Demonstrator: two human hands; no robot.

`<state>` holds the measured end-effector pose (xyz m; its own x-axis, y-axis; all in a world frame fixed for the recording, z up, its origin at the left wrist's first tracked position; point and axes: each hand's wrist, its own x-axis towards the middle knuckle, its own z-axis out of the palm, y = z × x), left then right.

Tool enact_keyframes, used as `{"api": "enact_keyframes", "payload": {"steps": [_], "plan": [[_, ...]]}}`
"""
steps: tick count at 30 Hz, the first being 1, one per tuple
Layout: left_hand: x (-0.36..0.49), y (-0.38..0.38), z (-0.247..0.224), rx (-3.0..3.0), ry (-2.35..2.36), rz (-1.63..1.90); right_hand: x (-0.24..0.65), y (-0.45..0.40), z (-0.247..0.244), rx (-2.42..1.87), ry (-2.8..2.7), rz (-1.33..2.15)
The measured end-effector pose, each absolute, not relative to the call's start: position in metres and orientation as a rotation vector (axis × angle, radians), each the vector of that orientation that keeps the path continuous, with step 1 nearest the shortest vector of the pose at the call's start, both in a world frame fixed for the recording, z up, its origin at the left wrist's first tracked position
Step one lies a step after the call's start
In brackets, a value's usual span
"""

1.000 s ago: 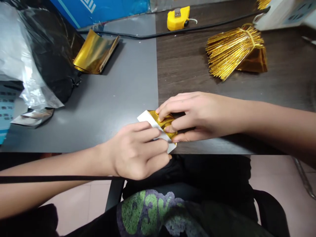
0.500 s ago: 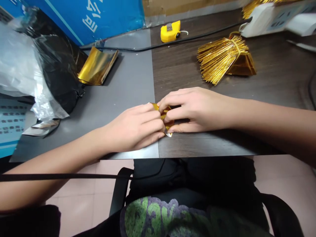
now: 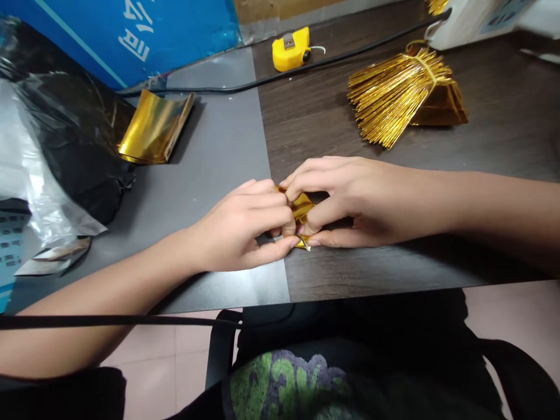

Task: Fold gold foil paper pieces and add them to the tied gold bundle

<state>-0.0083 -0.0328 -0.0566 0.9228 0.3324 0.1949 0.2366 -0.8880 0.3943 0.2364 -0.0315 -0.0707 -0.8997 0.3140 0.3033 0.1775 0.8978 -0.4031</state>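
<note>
Between my hands, low over the desk near its front edge, is a small piece of gold foil paper [image 3: 303,205], partly folded, with a pale underside at its near corner. My left hand [image 3: 251,224] grips its left side, thumb and fingers closed on the near corner. From the right, my right hand [image 3: 345,201] pinches the same paper, its curled fingers on the far edge and thumb at the near corner. Much of the paper is hidden under the fingers. Beyond my right hand lies a bundle of gold foil strips [image 3: 396,96] tied with a yellow band.
A stack of gold foil sheets [image 3: 153,128] lies at the left beside a black plastic bag [image 3: 65,116]. At the back are a yellow tape measure [image 3: 290,51], a black cable [image 3: 236,89], a blue box [image 3: 175,35] and a white power strip [image 3: 464,23].
The view has shifted a little. My fingers have moved on the gold paper, and more of it shows between the hands. My left thumb now stands apart from the fingers above it.
</note>
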Motion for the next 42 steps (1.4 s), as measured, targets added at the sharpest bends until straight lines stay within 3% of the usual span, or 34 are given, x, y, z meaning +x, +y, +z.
{"api": "enact_keyframes", "payload": {"steps": [17, 42], "plan": [[-0.005, -0.039, -0.051, 2.639, 0.58, 0.315, 0.235, -0.034, -0.067, -0.436, -2.669, 0.684], [-0.006, -0.046, -0.052, 2.677, 0.69, 0.31, 0.23, -0.039, -0.066, -0.531, -2.636, 0.658]]}}
